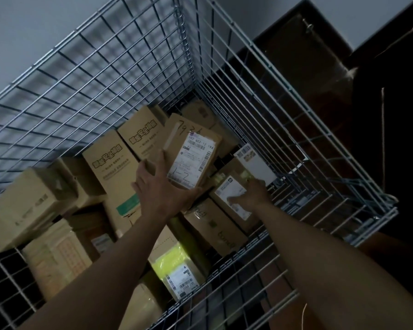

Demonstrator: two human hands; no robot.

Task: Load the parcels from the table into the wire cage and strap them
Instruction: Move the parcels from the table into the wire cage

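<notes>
Gripping tilted parcel (pixel 191 160): left hand (pixel 163 188); right hand (pixel 252 193), fingers flat, on box (pixel 225 188) at 3 o'clock. Risk: parcel toppling off uneven stack (pixel 119 177).

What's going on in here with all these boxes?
A person is loading parcels into a wire cage, leaning in with both arms. The left hand grips a labelled cardboard parcel and holds it above the others. The right hand rests its fingers on another labelled box already lying in the pile. The cage floor is crowded with cardboard boxes. No strap is in view.
</notes>
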